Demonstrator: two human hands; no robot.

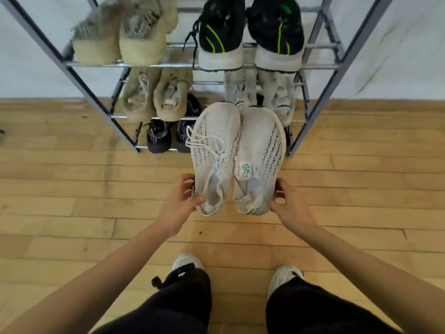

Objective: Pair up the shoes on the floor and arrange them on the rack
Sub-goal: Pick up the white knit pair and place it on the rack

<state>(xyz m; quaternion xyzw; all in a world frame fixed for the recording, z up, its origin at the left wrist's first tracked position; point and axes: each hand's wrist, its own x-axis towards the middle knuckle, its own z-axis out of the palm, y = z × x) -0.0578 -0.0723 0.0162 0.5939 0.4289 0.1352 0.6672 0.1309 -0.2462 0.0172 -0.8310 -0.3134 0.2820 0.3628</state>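
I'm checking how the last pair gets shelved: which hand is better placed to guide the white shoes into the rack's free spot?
Probably the right hand. It holds the right white shoe, nearest the gap at the lower right of the rack. The left hand holds the left white shoe, which faces the dark shoes.

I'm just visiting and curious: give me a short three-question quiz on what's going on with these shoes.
1. True or false: each hand holds one white shoe.
2. Which pair sits top right on the rack? A) beige B) black and green C) white
3. Which way do the held shoes' toes point?

Key:
1. True: left hand grips the left white shoe, right hand the right white shoe, at the heels.
2. B, the black and green pair on the rack.
3. Toward the rack.
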